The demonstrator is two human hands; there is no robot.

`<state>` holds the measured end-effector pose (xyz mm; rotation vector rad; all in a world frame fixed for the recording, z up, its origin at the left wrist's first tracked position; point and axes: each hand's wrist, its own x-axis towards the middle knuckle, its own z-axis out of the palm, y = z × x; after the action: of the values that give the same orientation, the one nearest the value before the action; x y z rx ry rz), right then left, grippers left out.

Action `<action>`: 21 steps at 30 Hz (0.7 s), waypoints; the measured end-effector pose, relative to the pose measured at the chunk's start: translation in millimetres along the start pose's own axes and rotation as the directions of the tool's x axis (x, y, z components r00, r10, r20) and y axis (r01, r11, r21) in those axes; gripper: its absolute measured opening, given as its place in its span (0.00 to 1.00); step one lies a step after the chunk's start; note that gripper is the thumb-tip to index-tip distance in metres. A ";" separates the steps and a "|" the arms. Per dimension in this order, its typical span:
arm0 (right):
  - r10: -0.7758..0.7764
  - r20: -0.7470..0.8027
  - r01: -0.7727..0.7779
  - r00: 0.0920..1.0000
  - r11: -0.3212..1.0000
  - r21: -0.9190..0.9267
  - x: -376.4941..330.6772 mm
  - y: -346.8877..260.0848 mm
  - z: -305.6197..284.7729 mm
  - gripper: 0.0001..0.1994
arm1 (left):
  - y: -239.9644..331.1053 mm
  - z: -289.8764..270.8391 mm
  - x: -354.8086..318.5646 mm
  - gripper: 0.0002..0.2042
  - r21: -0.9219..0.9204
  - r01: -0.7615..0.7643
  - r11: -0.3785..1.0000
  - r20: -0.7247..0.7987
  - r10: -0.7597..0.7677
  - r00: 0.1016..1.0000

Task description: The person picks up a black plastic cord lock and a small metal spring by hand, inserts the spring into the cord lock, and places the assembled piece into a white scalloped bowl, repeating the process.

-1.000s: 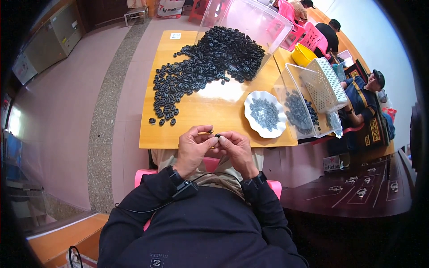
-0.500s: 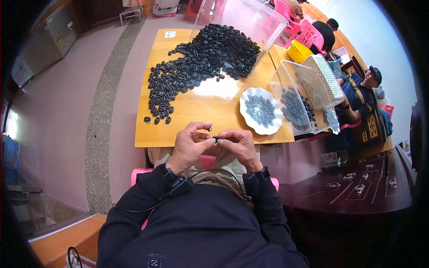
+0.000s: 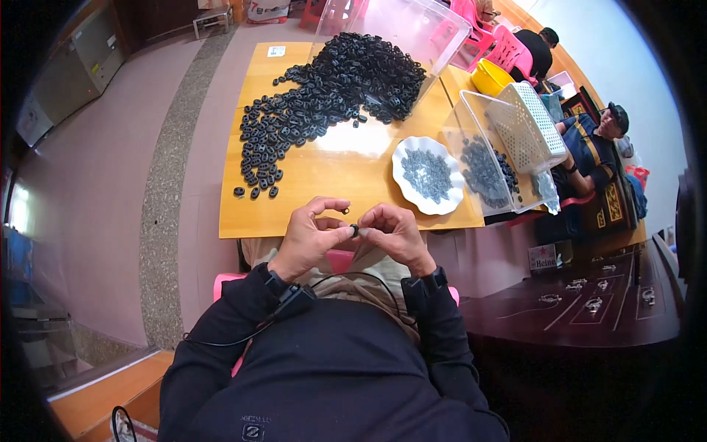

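Observation:
Just off the table's near edge, my left hand (image 3: 305, 234) pinches a small black piece (image 3: 355, 230) between thumb and fingertips. A second tiny dark part (image 3: 345, 211) shows at its raised index finger. My right hand (image 3: 396, 236) is closed, its fingers curled and its thumb tip against the black piece; anything tiny in its fingers cannot be made out. Beyond my hands, a large heap of black oval pieces with two holes (image 3: 361, 74) spreads over the wooden table (image 3: 317, 210). A scalloped white plate (image 3: 403, 193) holds many small greyish translucent parts (image 3: 427, 175).
A clear plastic bin (image 3: 458, 129) with dark pieces stands right of the plate, a white perforated basket (image 3: 541, 121) on it. Another clear bin (image 3: 434, 29) lies behind the heap. Also there: a yellow bowl (image 3: 492, 76), pink chairs (image 3: 508, 53), seated people (image 3: 593, 147) and dark furniture (image 3: 574, 309).
My right index finger has lifted and curled slightly away from the black piece. My left hand keeps its pinch. The whole view has shifted a little.

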<state>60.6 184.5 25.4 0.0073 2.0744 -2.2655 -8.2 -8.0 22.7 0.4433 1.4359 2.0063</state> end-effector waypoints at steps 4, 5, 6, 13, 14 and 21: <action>-0.017 0.014 0.017 1.000 0.999 0.032 0.3 3.2 -0.8 0.05 | -0.1 -1.4 0.3 0.20 -0.081 0.041 0.996 0.024 -0.040 0.999; -0.042 0.026 0.040 0.999 0.998 0.052 0.2 4.4 -1.5 0.05 | 0.2 -1.7 0.6 0.20 -0.094 0.060 0.994 0.036 -0.057 0.998; -0.040 0.025 0.039 0.999 0.998 0.053 0.4 4.4 -0.8 0.05 | 1.3 -1.8 0.5 0.20 -0.094 0.061 0.994 0.035 -0.058 0.998; -0.057 0.017 0.054 0.998 0.992 0.115 1.0 1.9 1.3 0.07 | 6.5 -1.8 0.1 0.20 -0.117 0.063 0.991 0.036 -0.059 0.998; -0.044 0.007 0.043 0.999 0.990 0.131 0.7 1.5 0.5 0.07 | 7.6 -1.7 0.2 0.20 -0.125 0.063 0.990 0.035 -0.059 0.998; -0.020 -0.005 0.020 1.000 0.996 0.089 1.5 1.8 -3.4 0.06 | 5.9 -1.5 1.7 0.19 -0.167 0.062 0.984 0.010 -0.061 0.998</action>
<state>59.0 187.7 23.3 -0.0036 1.9821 -2.3700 -12.1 -9.2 27.5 0.3270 1.2502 2.0545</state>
